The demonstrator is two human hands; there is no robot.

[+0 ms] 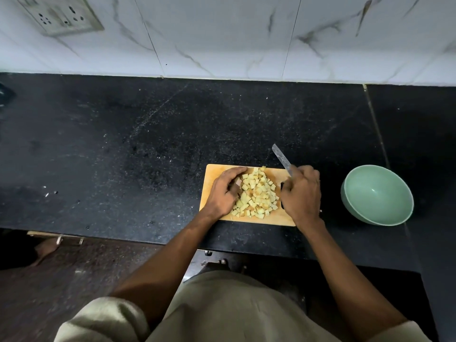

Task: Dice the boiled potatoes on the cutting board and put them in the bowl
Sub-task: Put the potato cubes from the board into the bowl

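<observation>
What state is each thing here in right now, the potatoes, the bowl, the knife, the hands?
Potatoes: diced, heaped on the board.
Cutting board: flat on the counter.
Bowl: upright, empty.
Knife: held, blade pointing away.
Left hand: cupped against the heap.
Right hand: grips the knife handle.

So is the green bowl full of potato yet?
Empty. The round pale green bowl shows only its bare inside, and the yellow diced potato cubes are all piled on the wooden cutting board.

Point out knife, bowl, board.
knife (pixel 281 157), head view, on the blade.
bowl (pixel 377 193), head view, on the inner wall.
board (pixel 214 174), head view, on the bare far-left corner.
</observation>
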